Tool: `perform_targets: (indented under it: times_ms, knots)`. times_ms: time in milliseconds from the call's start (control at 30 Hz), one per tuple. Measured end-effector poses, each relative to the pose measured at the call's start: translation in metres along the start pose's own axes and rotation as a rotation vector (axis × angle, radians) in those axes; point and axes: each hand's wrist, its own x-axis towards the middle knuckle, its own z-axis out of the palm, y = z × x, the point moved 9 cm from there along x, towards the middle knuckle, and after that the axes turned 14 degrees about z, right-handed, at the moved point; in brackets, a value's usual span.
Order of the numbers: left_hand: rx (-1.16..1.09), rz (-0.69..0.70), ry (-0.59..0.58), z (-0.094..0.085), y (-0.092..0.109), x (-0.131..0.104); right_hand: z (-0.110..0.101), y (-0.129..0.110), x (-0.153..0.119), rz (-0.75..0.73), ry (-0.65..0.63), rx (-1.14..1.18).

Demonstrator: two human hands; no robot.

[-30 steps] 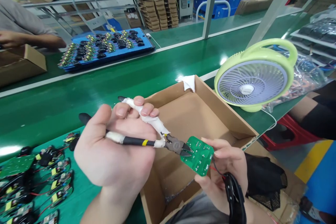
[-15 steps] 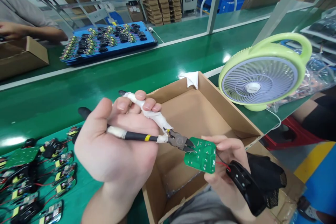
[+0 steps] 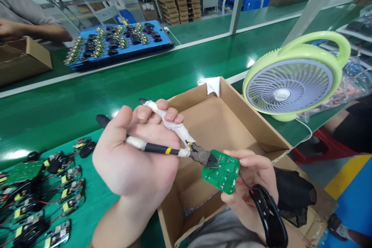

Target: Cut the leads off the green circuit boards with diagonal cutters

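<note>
My left hand (image 3: 139,155), palm up, is closed around a pair of diagonal cutters (image 3: 200,155) with black handles partly wrapped in white tape. The cutters' slightly parted jaws lie against the soldered face of a green circuit board (image 3: 222,172). Fingers and thumb of my right hand (image 3: 255,178) pinch that board by its edges. Red and black wires run from the board to a glossy black plastic housing (image 3: 270,217) hanging beside my right wrist. Beneath both hands is an open cardboard box (image 3: 247,124) with small clippings along its near inside edge.
Wired circuit boards (image 3: 69,193) lie on a green mat at left. A blue tray (image 3: 162,33) of similar boards sits across the bench. A lime-green fan (image 3: 290,81) stands right of the box. Another person's arm (image 3: 43,31) is at far left, by a second box (image 3: 37,56).
My left hand and the cutters have shifted slightly right. The board has tilted a little, with the jaws further over its face. The black housing has swung lower.
</note>
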Motion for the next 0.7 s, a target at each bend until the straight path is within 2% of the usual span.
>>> perform_targets:
  times_ms: [267, 533, 700]
  knots:
    - [-0.029, -0.041, -0.047, 0.003, -0.006, -0.003, 0.000, -0.001, -0.001, -0.013, 0.023, -0.009]
    - [-0.041, -0.062, -0.015, 0.003, -0.010, 0.005, 0.006, -0.005, -0.001, -0.070, -0.022, -0.070]
    - [-0.040, -0.074, 0.015, 0.000, -0.007, 0.003, 0.003, -0.009, 0.001, -0.057, 0.016, -0.092]
